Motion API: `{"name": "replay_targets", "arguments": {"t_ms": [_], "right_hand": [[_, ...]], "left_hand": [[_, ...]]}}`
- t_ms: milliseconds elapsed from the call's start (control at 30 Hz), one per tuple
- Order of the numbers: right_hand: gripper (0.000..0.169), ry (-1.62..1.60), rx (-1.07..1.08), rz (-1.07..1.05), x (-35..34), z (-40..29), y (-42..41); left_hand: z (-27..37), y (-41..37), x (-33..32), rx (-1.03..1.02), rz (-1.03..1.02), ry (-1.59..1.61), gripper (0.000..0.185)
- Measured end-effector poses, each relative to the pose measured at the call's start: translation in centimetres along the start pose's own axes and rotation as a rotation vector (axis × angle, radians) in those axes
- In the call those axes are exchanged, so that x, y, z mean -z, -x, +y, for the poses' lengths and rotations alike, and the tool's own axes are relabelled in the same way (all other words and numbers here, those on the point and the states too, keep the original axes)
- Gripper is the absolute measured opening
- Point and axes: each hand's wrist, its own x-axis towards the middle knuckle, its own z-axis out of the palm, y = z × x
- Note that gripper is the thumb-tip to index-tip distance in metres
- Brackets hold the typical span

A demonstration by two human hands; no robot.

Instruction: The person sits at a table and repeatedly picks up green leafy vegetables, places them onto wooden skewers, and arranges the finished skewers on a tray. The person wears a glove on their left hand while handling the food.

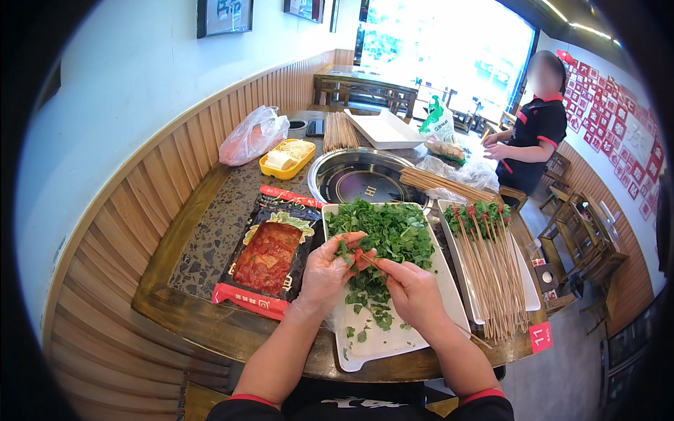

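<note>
My left hand (327,273), in a thin clear plastic glove, pinches a piece of red meat (363,260) with some cilantro over the white tray. My right hand (413,289) grips a thin wooden skewer (463,330) whose tip meets the meat. Chopped cilantro (387,231) is heaped in the upper part of the white tray (408,342), with loose leaves lower down. To the left lies an open black-and-red package of red marinated meat (268,258). At the right, skewers with meat and cilantro at their tops (487,263) lie in another white tray (526,279).
Behind the trays is a round cooktop (368,181). Bare skewers (445,184) lie beside it, more skewers (340,132) behind. A yellow container of enoki mushrooms (287,159), a plastic bag (255,138) and an empty white tray (384,129) are around it. A co-worker (534,126) stands at the back right.
</note>
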Motion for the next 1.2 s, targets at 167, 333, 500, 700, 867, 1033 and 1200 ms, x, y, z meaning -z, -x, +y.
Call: {"name": "replay_targets", "arguments": {"t_ms": [167,333,500,700,867,1033,1200], "right_hand": [[0.026,0.001,-0.001,0.017,0.1,0.2,0.1],[0.026,0.015,0.005,0.035,0.1,0.5,0.1],[0.026,0.066,-0.012,0.017,0.3,0.6,0.2],[0.023,0.123,-0.018,-0.014,0.4,0.5,0.4],[0.023,0.139,0.013,0.014,-0.1,0.4,0.4],[0.023,0.124,0.007,0.049,-1.4,0.3,0.1],[0.025,0.095,-0.003,0.127,-1.0,-0.8,-0.7]], "left_hand": [[-0.5,-0.1,0.2,-0.035,-0.013,-0.060,0.032],[-1.0,-0.2,0.4,-0.075,-0.025,-0.135,0.035],[-1.2,-0.1,0.1,-0.339,0.007,-0.582,0.041],[-1.3,-0.2,0.3,-0.583,-0.028,-0.895,0.048],[-1.4,0.0,-0.1,-0.645,-0.076,-1.059,0.048],[-1.0,-0.1,0.3,-0.682,-0.071,-1.124,0.053],[0.2,0.0,-0.6,-0.397,-0.083,-0.613,0.061]]}}
